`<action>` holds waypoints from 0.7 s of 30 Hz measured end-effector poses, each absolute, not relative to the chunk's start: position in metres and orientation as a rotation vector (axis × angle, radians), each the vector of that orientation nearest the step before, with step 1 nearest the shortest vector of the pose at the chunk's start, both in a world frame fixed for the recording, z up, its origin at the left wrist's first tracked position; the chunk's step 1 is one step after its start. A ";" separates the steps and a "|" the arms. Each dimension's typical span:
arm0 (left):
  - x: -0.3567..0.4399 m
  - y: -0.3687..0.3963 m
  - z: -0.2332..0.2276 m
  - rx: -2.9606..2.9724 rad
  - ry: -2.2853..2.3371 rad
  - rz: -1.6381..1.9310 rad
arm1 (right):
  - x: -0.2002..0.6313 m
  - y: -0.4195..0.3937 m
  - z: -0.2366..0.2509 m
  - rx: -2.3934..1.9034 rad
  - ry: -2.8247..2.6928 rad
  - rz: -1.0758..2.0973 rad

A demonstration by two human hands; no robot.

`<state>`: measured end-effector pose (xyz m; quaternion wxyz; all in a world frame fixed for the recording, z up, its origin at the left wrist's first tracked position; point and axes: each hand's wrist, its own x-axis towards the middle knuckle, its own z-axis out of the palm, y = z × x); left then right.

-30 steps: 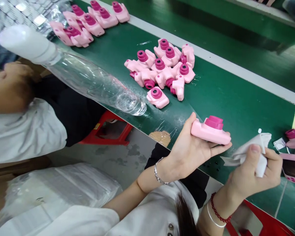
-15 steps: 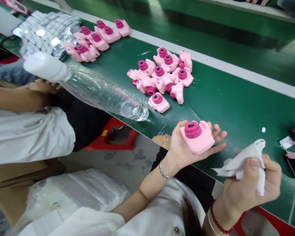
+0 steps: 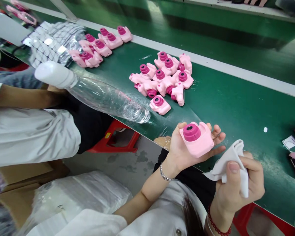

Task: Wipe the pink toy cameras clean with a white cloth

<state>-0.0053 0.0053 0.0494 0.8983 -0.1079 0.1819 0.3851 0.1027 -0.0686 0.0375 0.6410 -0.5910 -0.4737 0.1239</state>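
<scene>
A pink toy camera (image 3: 198, 144) with a magenta lens ring rests in my left hand (image 3: 178, 149). The thumb is at its left side and the fingers reach out behind it, so part of the grip is hidden. My right hand (image 3: 245, 183) pinches a folded white cloth (image 3: 232, 160) between thumb and fingers, just right of the camera and apart from it. Beyond my left hand, on the green table (image 3: 226, 98), lies a single pink camera (image 3: 160, 105) beside a cluster of several like it (image 3: 168, 64).
A clear bottle (image 3: 108, 96) with a white cap stands at the table's near edge. Farther left are more pink cameras (image 3: 102, 47) and a pile of silvery-white packs (image 3: 54, 42). A co-worker's arm (image 3: 24, 98) is at the left. A red stool (image 3: 118, 137) stands below.
My right hand has moved left with the cloth, closer to the toy camera. My left hand stays nearly in place, the camera tipped slightly. The view has shifted a little.
</scene>
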 end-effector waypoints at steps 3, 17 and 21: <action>-0.010 0.006 0.045 -0.051 0.381 0.765 | 0.102 -0.070 0.037 -1.347 -1.066 0.260; -0.020 -0.030 0.078 0.625 0.617 1.058 | 0.107 -0.073 0.028 -1.432 -0.779 0.315; -0.019 -0.029 0.066 0.751 0.561 1.150 | 0.107 -0.073 0.031 -1.395 -0.804 0.333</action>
